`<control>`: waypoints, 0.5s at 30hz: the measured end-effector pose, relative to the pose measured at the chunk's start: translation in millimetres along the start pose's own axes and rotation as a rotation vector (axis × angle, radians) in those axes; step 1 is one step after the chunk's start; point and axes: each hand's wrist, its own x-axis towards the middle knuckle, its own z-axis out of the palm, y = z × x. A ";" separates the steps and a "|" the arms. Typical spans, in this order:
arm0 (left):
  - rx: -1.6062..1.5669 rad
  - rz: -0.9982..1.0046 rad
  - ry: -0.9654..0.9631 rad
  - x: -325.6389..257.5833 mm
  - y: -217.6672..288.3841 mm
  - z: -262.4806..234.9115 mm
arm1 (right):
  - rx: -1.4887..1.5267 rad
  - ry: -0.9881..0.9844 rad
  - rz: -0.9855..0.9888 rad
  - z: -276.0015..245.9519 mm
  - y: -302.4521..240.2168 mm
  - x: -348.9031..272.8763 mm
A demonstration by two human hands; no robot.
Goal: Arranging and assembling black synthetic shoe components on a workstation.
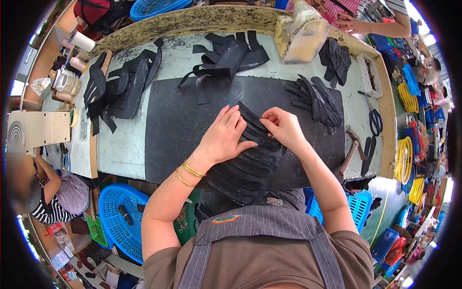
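a person working at a desk (120,156), seen from above. a row of black strips (243,168) is lying on a black mat (168,139), its far end near the mat's middle and its near end reaching the desk's near edge. the row's long axis is running from far to near; each strip is overlapping its neighbour and is pointing crosswise, its own long axis slanting from the far left toward the near right in a slight curve. the left hand (224,135) is resting palm down on the row's left side, its fingers lying close together and pointing to the far edge, its thumb standing apart across the strips. the right hand (285,129) is pinching the farthest part of the row, thumb and forefinger closing on a strip's edge. one strip pile (233,55) is lying by the middle of the far edge, another heap (130,86) toward the far left corner. a strip bundle (320,101) is covering the mat's far right corner. toward the desk's right edge, scissors (375,123) are lying beyond a hammer (353,149).
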 end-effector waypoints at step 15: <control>0.150 0.024 -0.054 4.8 2.6 -7.3 | 0.037 0.083 0.027 -30.8 27.0 -35.1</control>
